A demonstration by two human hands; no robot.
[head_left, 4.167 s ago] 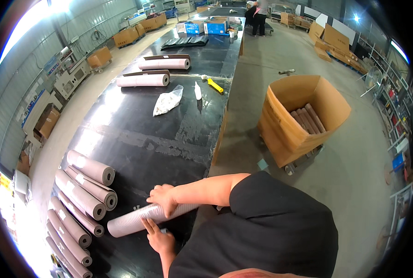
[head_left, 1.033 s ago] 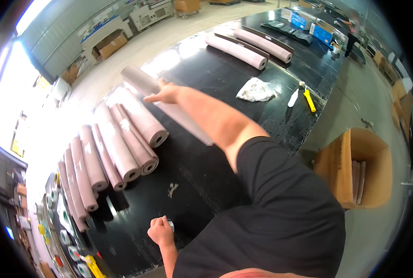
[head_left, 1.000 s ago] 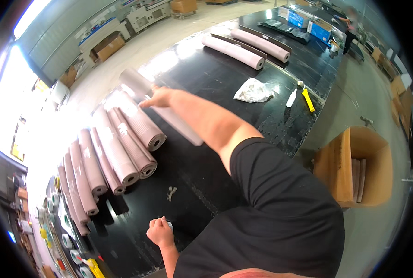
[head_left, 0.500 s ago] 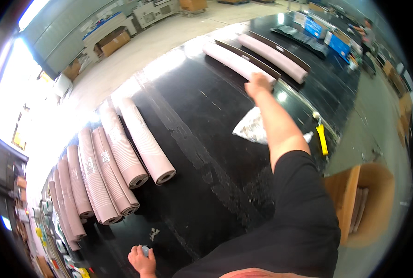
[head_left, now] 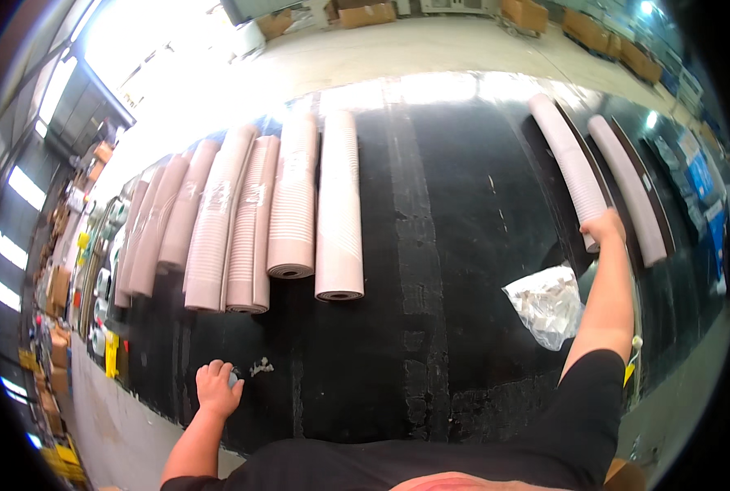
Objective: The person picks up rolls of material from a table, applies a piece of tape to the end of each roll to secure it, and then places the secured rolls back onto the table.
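Worktop: long black worktop.
Right hand: your fingers clamped on a pale pink paper roll.
Left hand: your fingers curled, resting on the worktop's near edge.

The right hand covers the near end of the pale roll it reaches, so how the fingers sit on it cannot be told. Under the left hand a small bluish thing peeks out, too hidden to name. The clear plastic bag holds crumpled contents that blur together. At the far left, the outermost rolls wash out in glare, and the shelves beyond them are too small to read.
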